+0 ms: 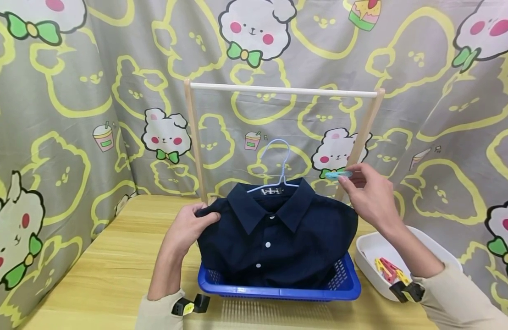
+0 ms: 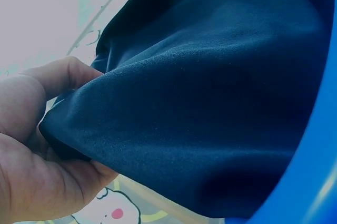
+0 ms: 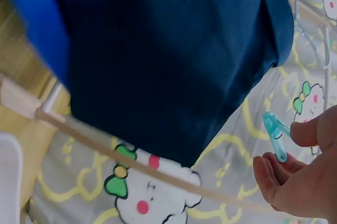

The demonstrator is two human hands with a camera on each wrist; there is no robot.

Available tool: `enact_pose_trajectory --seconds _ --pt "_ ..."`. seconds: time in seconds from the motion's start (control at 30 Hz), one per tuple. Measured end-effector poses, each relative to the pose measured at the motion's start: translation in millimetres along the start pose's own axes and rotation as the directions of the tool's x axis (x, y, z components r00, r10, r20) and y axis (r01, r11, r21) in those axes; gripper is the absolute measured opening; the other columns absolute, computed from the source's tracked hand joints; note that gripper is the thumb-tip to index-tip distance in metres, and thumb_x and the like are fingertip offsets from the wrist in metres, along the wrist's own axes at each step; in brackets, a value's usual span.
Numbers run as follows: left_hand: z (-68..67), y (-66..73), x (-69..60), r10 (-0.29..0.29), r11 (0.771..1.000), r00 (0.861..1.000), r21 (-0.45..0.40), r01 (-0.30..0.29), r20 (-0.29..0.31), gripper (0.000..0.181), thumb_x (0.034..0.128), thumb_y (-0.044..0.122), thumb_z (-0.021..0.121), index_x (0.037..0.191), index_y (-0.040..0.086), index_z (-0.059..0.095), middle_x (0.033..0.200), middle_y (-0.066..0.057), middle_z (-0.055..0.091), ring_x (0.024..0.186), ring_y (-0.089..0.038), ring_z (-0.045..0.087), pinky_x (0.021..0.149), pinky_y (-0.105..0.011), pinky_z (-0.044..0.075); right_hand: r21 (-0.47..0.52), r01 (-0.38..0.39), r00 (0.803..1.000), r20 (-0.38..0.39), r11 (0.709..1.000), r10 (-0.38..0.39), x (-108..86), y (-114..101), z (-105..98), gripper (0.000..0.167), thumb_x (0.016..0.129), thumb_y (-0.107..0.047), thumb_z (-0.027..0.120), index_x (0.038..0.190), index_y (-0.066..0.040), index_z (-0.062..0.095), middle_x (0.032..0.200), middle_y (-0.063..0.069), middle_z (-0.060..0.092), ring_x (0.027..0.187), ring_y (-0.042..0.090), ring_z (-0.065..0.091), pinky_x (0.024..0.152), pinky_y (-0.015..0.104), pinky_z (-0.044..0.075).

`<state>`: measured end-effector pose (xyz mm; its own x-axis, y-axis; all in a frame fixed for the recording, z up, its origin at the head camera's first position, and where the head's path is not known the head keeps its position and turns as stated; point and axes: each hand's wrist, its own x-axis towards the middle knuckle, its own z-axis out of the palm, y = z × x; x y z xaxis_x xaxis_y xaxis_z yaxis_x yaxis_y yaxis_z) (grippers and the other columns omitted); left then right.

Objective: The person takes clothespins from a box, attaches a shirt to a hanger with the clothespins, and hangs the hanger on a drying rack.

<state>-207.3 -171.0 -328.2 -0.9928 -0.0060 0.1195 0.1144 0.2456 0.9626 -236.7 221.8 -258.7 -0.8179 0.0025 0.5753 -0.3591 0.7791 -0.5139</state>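
A dark navy shirt with a collar and white buttons rests with its lower part in a blue basket. A light blue hanger sits inside its collar, hook upward. My left hand pinches the shirt's shoulder at the left; the left wrist view shows thumb and fingers on either side of the cloth. Above the shirt's right shoulder, my right hand pinches a light blue clothespin. In the right wrist view the clothespin is apart from the shirt.
Behind the shirt stands a wooden rack with a white bar. A white bin at the right holds several red and yellow clothespins. All stand on a wood-grain table before a patterned curtain.
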Motion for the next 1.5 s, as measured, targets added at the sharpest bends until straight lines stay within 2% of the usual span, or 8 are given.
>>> enact_pose_trajectory --seconds 0.3,0.47,0.57,0.77,0.9,1.07,1.3,1.5 --pt "0.4 0.5 0.0 0.005 1.000 1.000 -0.008 -0.005 -0.004 0.025 0.0884 0.013 0.070 0.072 0.006 0.052 0.065 0.001 0.048 0.067 -0.020 0.056 0.065 -0.029 0.048 0.051 0.058 0.998 -0.002 0.997 -0.058 1.8 -27 7 0.031 0.100 -0.026 0.065 0.125 -0.006 0.065 0.111 0.018 0.073 0.100 0.033 0.072 0.087 0.039 0.057" --pt "0.9 0.7 0.1 0.006 1.000 1.000 -0.004 -0.006 -0.007 0.026 0.0879 0.013 0.071 0.072 0.007 0.051 0.064 0.001 0.046 0.066 -0.020 0.055 0.064 -0.029 0.047 0.101 0.059 0.998 0.017 0.993 -0.061 0.5 -39 10 0.032 0.100 -0.026 0.065 0.127 -0.007 0.065 0.111 0.018 0.072 0.103 0.034 0.072 0.091 0.050 0.056" --pt "1.2 0.5 0.0 0.007 1.000 1.000 -0.008 -0.007 -0.006 0.027 0.0878 0.013 0.071 0.071 0.006 0.050 0.064 0.001 0.045 0.065 -0.020 0.054 0.064 -0.029 0.047 0.126 0.063 0.998 0.014 0.990 -0.065 -0.1 -45 12 0.033 0.099 -0.026 0.067 0.126 -0.007 0.065 0.111 0.017 0.073 0.101 0.033 0.072 0.092 0.049 0.056" --pt "1.5 -0.5 -0.3 0.008 1.000 1.000 -0.005 -0.008 -0.011 0.027 0.0881 0.013 0.071 0.071 0.006 0.050 0.064 0.001 0.044 0.065 -0.020 0.054 0.063 -0.029 0.046 0.150 0.134 0.991 -0.016 0.980 -0.133 0.1 -57 16 0.029 0.096 -0.020 0.072 0.121 -0.008 0.067 0.104 0.010 0.074 0.098 0.025 0.072 0.084 0.020 0.052" --pt "1.3 -0.9 -0.6 0.006 1.000 1.000 -0.004 -0.006 -0.011 0.028 0.0886 0.013 0.071 0.071 0.006 0.050 0.064 0.001 0.044 0.065 -0.021 0.054 0.063 -0.029 0.046 0.197 0.174 0.985 -0.023 0.965 -0.173 -0.1 -65 21 0.026 0.094 -0.016 0.074 0.118 -0.008 0.069 0.102 0.009 0.074 0.095 0.022 0.072 0.081 0.011 0.048" --pt "0.6 -0.8 -0.7 0.002 1.000 1.000 -0.012 -0.003 -0.005 0.028 0.0888 0.013 0.070 0.071 0.007 0.049 0.064 0.001 0.044 0.065 -0.020 0.054 0.063 -0.029 0.046 0.243 0.178 0.983 -0.008 0.953 -0.182 -0.6 -77 28 0.025 0.092 -0.014 0.076 0.116 -0.008 0.070 0.100 0.008 0.075 0.094 0.020 0.073 0.082 0.017 0.052" --pt "1.0 0.7 0.2 0.006 1.000 1.000 -0.015 -0.006 -0.003 0.027 0.0884 0.013 0.070 0.072 0.006 0.050 0.064 0.001 0.046 0.066 -0.020 0.055 0.063 -0.029 0.047 0.270 0.197 0.977 0.020 0.942 -0.210 -4.4 -94 36 0.027 0.090 -0.013 0.078 0.115 -0.010 0.069 0.101 0.005 0.076 0.096 0.018 0.074 0.085 0.039 0.058" --pt "1.1 1.4 -0.2 0.007 1.000 1.000 -0.027 -0.007 0.000 0.026 0.0889 0.014 0.070 0.073 0.005 0.052 0.065 0.000 0.047 0.067 -0.021 0.056 0.064 -0.029 0.048 0.327 0.230 0.964 0.053 0.917 -0.261 -8.0 -105 48 0.030 0.088 -0.010 0.079 0.116 -0.008 0.068 0.102 0.008 0.077 0.097 0.020 0.075 0.086 0.042 0.058"
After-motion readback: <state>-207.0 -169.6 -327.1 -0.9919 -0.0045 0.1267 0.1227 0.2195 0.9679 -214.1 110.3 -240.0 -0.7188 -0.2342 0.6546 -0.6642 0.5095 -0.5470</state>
